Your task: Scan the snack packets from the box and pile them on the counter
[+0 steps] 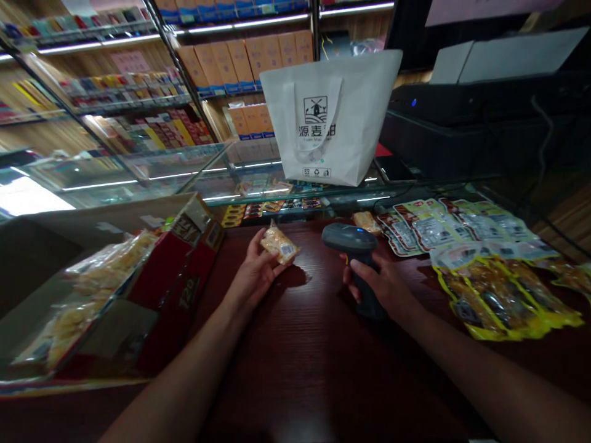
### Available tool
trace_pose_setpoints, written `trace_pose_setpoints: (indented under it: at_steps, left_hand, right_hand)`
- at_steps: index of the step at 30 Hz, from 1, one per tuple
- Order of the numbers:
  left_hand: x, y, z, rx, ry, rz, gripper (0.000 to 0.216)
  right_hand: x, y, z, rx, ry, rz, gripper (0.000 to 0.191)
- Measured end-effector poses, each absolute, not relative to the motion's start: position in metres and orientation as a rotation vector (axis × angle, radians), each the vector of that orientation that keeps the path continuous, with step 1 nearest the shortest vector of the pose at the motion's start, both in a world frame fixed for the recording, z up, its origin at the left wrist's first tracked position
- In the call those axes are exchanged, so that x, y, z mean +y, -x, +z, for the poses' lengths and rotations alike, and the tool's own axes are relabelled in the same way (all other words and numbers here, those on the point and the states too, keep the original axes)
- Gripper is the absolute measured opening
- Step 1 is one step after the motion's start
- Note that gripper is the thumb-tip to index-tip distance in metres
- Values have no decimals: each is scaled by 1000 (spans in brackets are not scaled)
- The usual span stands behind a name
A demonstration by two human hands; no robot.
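Observation:
My left hand (258,267) is closed round the edge of a small clear-wrapped snack (280,244), pale yellow, with a barcode label turned up. It is held just above the dark red-brown table. In my right hand (379,280) is a dark grey barcode scanner (351,239), gripped by its handle, with a small blue light on top of its head. The scanner's head points left toward the wrapped snack, a short gap away. Behind the scanner another wrapped snack (367,223) lies on the table.
Left stands an open red carton (170,289) with several bagged snacks (111,264). Flat packets (429,224) and yellow-edged vacuum packs (503,295) lie at right. A white tote bag (332,123) stands on the glass counter (203,178) ahead, beside a black machine (462,129).

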State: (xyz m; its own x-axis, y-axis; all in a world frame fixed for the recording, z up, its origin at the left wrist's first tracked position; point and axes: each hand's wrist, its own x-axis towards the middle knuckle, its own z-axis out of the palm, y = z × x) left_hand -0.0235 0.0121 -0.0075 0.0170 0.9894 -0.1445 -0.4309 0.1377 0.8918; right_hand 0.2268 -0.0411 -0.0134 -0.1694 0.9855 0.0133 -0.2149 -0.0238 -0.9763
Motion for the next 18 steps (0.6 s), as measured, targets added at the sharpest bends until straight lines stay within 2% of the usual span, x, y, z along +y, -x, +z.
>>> trace_pose_setpoints:
  at_steps: [6,18]
  left_hand:
    - [16,30,-13,1087,-889,1409,44]
    - [19,40,-11,1020,-823,1503,30]
  right_hand:
    - [-41,-227,-16,-1162,1007,1435,45]
    - [-45,-232,-9,-1520,1029,1232,31]
